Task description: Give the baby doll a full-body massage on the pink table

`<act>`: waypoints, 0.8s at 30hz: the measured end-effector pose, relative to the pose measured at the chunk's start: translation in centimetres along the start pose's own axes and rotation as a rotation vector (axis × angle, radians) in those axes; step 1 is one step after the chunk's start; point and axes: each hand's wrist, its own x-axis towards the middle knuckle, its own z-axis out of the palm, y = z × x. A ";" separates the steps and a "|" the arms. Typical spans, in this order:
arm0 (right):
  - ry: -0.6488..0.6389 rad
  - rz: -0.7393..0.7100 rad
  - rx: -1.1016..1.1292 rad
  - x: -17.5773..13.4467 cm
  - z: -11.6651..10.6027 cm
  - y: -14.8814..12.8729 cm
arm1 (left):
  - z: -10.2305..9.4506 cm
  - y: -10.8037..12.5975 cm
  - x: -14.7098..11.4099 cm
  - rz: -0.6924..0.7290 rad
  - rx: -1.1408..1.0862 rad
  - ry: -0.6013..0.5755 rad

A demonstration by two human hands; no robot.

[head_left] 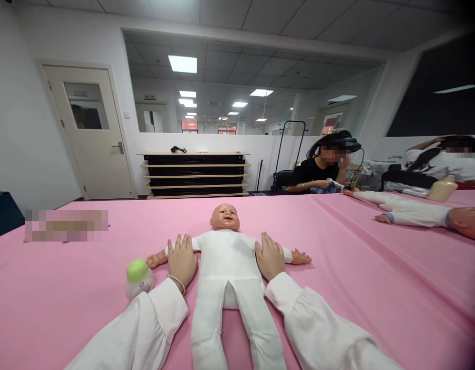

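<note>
A baby doll (228, 257) in a white cloth body suit lies on its back on the pink tablecloth (345, 303), head away from me, arms spread out. Across its sleeve on the left side lies my left hand (183, 259), flat with the fingers stretched out; a beaded bracelet circles that wrist. My right hand (270, 256) rests flat on the sleeve on the other side, close to the doll's chest, fingers extended. Neither hand grips anything. Just left of my left wrist stands a small jar (138, 280) with a green lid, partly hidden by my sleeve.
Another doll (418, 209) lies at the right, near a cream bottle (442, 188). Two people (318, 167) sit beyond the table on the right. A blurred-out item (67, 226) lies at the left. Low shelves (196, 174) stand behind the table.
</note>
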 end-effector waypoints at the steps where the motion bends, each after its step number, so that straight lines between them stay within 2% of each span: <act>1: 0.060 -0.033 0.070 -0.1 -0.1 0.0 | -0.1 0.0 0.0 -0.009 -0.030 0.029; 3: 0.126 -0.195 0.258 -0.4 -0.4 -0.2 | -0.4 0.1 0.0 0.038 -0.158 0.098; 6: 0.050 -0.564 0.486 -1.3 -1.2 -1.2 | -1.4 0.4 -0.3 0.294 -0.435 0.169; 7: -0.007 -0.664 0.521 -1.6 -1.4 -1.6 | -1.8 0.5 -0.5 0.408 -0.523 0.146; 9: -0.153 -0.777 0.543 -2.0 -1.6 -2.3 | -2.3 0.8 -0.8 0.586 -0.671 0.017; 11: -0.293 -0.775 0.536 -2.0 -1.6 -2.7 | -2.6 1.1 -1.0 0.640 -0.776 -0.155; 14: -0.394 -0.713 0.524 -1.7 -1.1 -2.7 | -2.6 1.5 -1.0 0.586 -0.839 -0.313; 20: -0.415 -0.594 0.502 -1.4 -0.3 -2.1 | -2.7 1.7 -0.8 0.449 -0.794 -0.430; 24: -0.423 -0.535 0.499 -1.3 -0.4 -2.2 | -2.6 1.7 -0.7 0.369 -0.770 -0.445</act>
